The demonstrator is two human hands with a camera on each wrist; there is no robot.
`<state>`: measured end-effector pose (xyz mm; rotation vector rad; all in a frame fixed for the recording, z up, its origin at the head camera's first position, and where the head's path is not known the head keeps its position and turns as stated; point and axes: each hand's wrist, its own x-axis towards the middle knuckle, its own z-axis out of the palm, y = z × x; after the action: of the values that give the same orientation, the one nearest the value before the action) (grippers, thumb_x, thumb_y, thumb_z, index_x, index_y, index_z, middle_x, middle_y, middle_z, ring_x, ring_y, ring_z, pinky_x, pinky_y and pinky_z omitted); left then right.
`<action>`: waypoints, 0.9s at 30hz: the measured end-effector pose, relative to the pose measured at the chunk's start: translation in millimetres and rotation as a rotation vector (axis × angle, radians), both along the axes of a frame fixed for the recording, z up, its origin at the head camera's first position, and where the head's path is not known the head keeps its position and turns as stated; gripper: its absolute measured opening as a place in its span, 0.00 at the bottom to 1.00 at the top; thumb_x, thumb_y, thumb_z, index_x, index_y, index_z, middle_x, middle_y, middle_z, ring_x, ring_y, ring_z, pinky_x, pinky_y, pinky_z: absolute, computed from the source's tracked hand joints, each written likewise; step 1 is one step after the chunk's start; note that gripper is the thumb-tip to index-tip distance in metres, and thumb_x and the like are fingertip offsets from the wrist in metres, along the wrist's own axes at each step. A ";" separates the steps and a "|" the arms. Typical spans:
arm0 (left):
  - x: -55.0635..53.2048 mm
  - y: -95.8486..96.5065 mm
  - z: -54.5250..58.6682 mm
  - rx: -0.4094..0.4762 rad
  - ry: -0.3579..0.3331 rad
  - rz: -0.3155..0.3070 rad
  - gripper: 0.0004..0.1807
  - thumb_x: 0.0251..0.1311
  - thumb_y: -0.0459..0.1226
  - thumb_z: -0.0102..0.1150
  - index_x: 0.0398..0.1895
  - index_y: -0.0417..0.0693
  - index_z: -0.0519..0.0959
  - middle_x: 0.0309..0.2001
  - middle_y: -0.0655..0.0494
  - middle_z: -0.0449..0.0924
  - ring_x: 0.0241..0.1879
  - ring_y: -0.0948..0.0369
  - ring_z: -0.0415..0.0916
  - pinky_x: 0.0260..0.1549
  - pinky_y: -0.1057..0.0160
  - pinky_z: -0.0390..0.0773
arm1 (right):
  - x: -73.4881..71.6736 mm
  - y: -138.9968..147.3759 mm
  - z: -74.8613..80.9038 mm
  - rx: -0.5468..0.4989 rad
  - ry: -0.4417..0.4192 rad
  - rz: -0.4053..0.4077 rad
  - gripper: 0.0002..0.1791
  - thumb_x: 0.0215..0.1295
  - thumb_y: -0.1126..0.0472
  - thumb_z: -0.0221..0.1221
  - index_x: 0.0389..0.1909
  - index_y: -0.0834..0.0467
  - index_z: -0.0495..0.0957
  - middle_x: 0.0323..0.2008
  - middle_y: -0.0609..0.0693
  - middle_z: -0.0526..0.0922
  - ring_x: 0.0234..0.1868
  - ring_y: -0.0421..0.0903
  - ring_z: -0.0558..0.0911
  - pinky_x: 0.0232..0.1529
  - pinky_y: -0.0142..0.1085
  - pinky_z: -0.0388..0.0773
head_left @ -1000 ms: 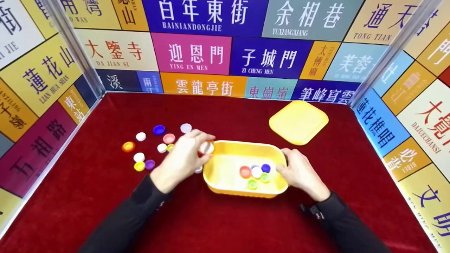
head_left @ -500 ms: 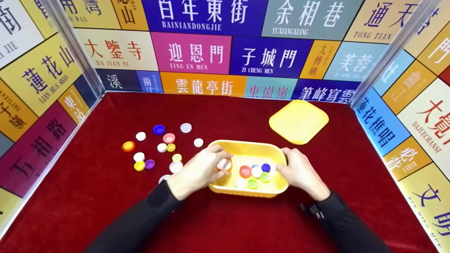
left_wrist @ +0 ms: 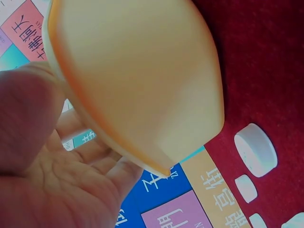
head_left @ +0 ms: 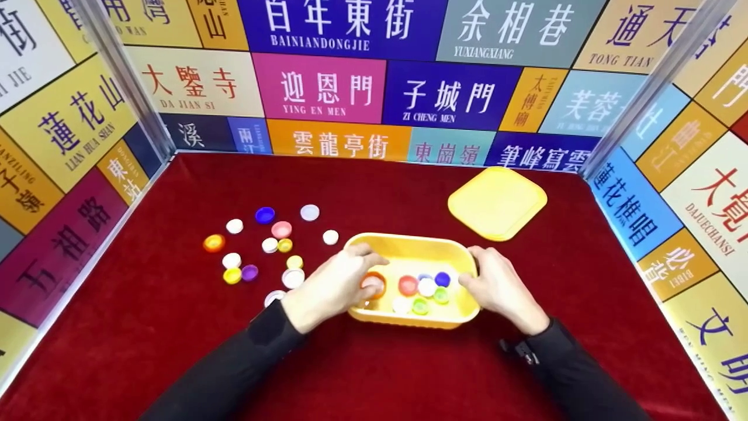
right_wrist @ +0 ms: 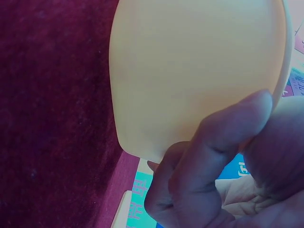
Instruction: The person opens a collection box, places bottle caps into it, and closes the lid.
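Note:
A yellow plastic box stands on the red cloth with several bottle caps inside, among them a red cap and a dark blue cap. My left hand reaches over the box's left end, its fingers spread apart. Just under its thumb, inside the box, lies an orange-rimmed cap. In the left wrist view the left fingers extend past the rim, and the box hides their tips. My right hand grips the box's right rim, thumb on one side and curled fingers on the other.
Several loose caps lie left of the box, including an orange cap, a blue cap and a purple cap. A yellow lid lies behind, to the right. Printed panels wall the table's back and sides.
My left hand has moved right from outside the box to over it, and let go of the orange-rimmed cap inside. A white cap also appeared in the box. The right hand stays put.

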<state>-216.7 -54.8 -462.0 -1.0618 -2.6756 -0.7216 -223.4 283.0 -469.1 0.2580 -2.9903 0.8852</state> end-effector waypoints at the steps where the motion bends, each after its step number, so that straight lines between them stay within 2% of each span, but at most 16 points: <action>1: 0.1 -0.1 0.0 0.000 0.002 -0.001 0.20 0.72 0.33 0.79 0.64 0.40 0.91 0.58 0.42 0.89 0.56 0.47 0.88 0.59 0.53 0.93 | -0.1 -0.1 -0.1 0.000 0.000 0.000 0.27 0.73 0.64 0.68 0.70 0.68 0.84 0.55 0.67 0.88 0.55 0.60 0.86 0.58 0.53 0.84; 10: 0.0 -0.9 3.9 0.023 0.016 0.000 0.20 0.73 0.37 0.81 0.63 0.40 0.91 0.58 0.43 0.89 0.57 0.49 0.87 0.59 0.54 0.93 | -0.1 -0.5 -0.1 -0.005 -0.002 -0.007 0.26 0.73 0.64 0.68 0.69 0.67 0.84 0.55 0.67 0.88 0.55 0.61 0.86 0.58 0.53 0.84; 15: -1.6 -3.2 7.2 0.039 0.005 0.014 0.22 0.72 0.39 0.83 0.65 0.41 0.90 0.60 0.44 0.89 0.59 0.49 0.87 0.63 0.53 0.92 | 0.1 -0.4 0.7 -0.010 0.002 -0.004 0.25 0.72 0.65 0.68 0.68 0.67 0.85 0.54 0.66 0.88 0.55 0.60 0.86 0.57 0.51 0.83; 22: -5.8 -12.5 12.6 0.063 0.020 0.047 0.24 0.72 0.41 0.83 0.66 0.42 0.89 0.60 0.44 0.89 0.58 0.48 0.87 0.63 0.52 0.93 | 0.4 -1.4 0.8 -0.015 -0.015 -0.009 0.26 0.73 0.64 0.68 0.69 0.67 0.84 0.55 0.67 0.88 0.55 0.60 0.86 0.57 0.51 0.84; 27: -12.8 -22.3 16.6 0.116 -0.003 0.071 0.23 0.73 0.39 0.81 0.66 0.41 0.90 0.59 0.43 0.90 0.56 0.47 0.89 0.65 0.49 0.92 | 0.0 -2.0 0.5 -0.010 -0.015 -0.008 0.26 0.73 0.64 0.68 0.69 0.67 0.84 0.55 0.67 0.88 0.55 0.61 0.86 0.57 0.52 0.84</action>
<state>-229.5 -77.0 -445.3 -0.9327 -2.6233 -0.8536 -223.4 281.1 -468.5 0.2406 -2.9973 0.9055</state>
